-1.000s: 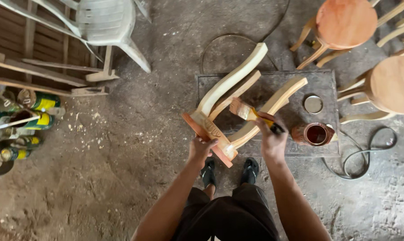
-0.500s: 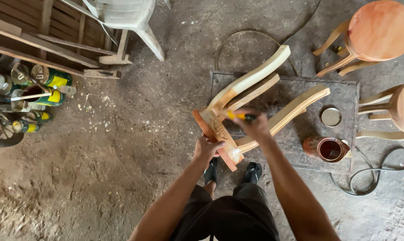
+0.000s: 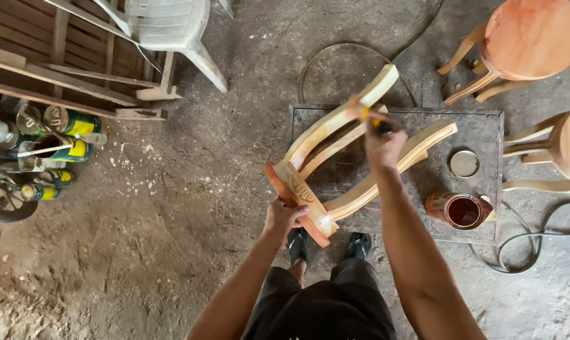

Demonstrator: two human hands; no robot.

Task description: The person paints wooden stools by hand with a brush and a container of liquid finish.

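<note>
An upturned wooden stool [image 3: 341,157] with pale curved legs lies tilted on a dark board [image 3: 486,135]. My left hand [image 3: 283,217] grips the rim of its reddish round seat at the near end. My right hand [image 3: 380,140] holds a paintbrush [image 3: 368,117] with a yellow and black handle, its bristles against the upper part of the far leg. An open tin of red-brown stain [image 3: 461,210] stands on the board to the right of my right arm, with its round lid [image 3: 464,163] lying just beyond it.
Two stained round stools [image 3: 530,38] [image 3: 568,145] stand at the right. A white plastic chair [image 3: 168,25] and wooden slats [image 3: 58,75] are at the top left, several cans [image 3: 70,135] at the left edge. A black cable [image 3: 537,242] loops on the dirt floor.
My right hand has moved the brush up along the stool leg, from the lower joint near the seat toward the far end. My left hand keeps its hold on the seat.
</note>
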